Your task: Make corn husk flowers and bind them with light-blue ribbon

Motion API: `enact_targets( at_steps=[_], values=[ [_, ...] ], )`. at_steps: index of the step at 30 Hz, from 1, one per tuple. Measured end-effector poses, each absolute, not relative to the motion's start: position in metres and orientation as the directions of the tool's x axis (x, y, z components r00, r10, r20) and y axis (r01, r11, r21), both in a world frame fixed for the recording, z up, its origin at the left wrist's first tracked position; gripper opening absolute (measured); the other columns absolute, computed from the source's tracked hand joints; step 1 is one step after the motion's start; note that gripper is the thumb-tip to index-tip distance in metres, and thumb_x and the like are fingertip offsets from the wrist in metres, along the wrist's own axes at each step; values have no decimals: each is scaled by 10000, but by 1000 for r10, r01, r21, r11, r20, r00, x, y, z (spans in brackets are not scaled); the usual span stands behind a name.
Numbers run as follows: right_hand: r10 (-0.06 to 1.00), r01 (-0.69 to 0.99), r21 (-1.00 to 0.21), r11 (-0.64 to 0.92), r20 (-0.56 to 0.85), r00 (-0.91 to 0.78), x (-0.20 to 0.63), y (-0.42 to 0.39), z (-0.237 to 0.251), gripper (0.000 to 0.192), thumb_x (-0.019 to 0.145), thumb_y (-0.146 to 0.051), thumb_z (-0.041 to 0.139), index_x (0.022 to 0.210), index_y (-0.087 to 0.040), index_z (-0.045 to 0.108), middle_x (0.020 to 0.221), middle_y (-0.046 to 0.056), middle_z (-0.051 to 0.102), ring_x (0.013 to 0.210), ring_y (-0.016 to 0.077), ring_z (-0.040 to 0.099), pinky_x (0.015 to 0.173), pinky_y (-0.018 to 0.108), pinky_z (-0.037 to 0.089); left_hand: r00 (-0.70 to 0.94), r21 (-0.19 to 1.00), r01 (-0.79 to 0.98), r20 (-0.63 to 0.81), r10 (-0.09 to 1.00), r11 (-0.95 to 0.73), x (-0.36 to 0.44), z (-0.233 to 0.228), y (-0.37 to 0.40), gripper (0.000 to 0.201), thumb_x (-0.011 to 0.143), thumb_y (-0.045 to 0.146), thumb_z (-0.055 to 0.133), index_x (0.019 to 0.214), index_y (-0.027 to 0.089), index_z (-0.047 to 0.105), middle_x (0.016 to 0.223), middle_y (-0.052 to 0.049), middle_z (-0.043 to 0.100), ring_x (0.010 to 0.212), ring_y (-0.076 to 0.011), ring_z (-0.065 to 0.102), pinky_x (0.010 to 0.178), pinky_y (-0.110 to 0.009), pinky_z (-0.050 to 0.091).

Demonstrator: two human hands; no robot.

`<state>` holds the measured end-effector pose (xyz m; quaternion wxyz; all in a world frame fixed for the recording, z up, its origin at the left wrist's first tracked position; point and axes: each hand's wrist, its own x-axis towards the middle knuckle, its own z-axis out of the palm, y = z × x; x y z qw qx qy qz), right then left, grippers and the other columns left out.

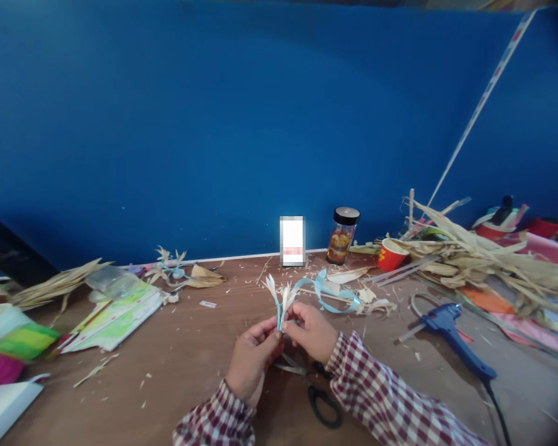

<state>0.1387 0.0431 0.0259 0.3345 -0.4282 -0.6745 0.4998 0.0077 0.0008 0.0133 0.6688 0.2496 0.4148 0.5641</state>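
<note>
Both hands meet over the middle of the table, pinching a small husk flower whose two pale, split tufts point upward from stems wrapped in light blue. My left hand is closed on the lower end of the stems. From the right, my right hand grips the stem beside it with thumb and fingers. A light blue ribbon runs from near the tufts and curls on the table behind. Black-handled scissors lie below the hands, their blades partly hidden by them.
A blue glue gun with a cord lies at right, near heaped dry corn husks. A red paper cup and a lidded jar stand at the back. Left are a painted sheet and more husks. Scraps litter the table.
</note>
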Motion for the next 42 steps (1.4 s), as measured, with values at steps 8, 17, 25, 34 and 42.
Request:
enact_targets(
  at_steps=[8, 17, 25, 34, 42],
  values=[
    [922, 328, -926, 188, 51, -384, 140, 44, 25, 34, 754, -199, 491, 755, -175, 516, 550, -37, 504, 458, 88, 495, 461, 192, 392, -8, 801, -530, -334, 942, 279, 7, 10, 1, 362, 584, 205, 743, 932, 139, 673, 831, -80, 702, 703, -130, 636, 646, -206, 501],
    [923, 384, -896, 221, 64, -380, 142, 46, 25, 47, 736, -204, 497, 748, -169, 526, 576, -27, 539, 486, 93, 511, 488, 197, 391, 29, 783, -552, -326, 945, 287, 8, 16, -1, 326, 606, 179, 729, 925, 131, 675, 819, -73, 702, 693, -116, 627, 662, -206, 506],
    [908, 407, -881, 242, 58, -414, 144, 44, 27, 32, 741, -183, 475, 744, -172, 505, 587, -29, 542, 484, 91, 516, 487, 195, 381, -2, 789, -537, -353, 936, 297, 9, 19, -1, 326, 572, 202, 751, 883, 129, 687, 808, -79, 702, 673, -121, 623, 647, -216, 511],
    [916, 342, -920, 192, 43, -399, 141, 44, 26, 29, 757, -180, 459, 748, -184, 487, 565, -42, 503, 470, 89, 509, 486, 196, 393, -13, 813, -514, -328, 945, 275, 9, 18, -2, 313, 590, 223, 737, 890, 153, 686, 802, -61, 699, 682, -116, 621, 656, -218, 506],
    [918, 302, -940, 160, 29, -396, 141, 46, 22, 46, 763, -220, 476, 754, -179, 495, 586, -33, 519, 492, 96, 520, 503, 206, 405, -63, 843, -460, -345, 936, 280, 6, 13, -1, 342, 587, 231, 738, 912, 147, 673, 800, -72, 693, 689, -121, 622, 615, -206, 502]
  ],
)
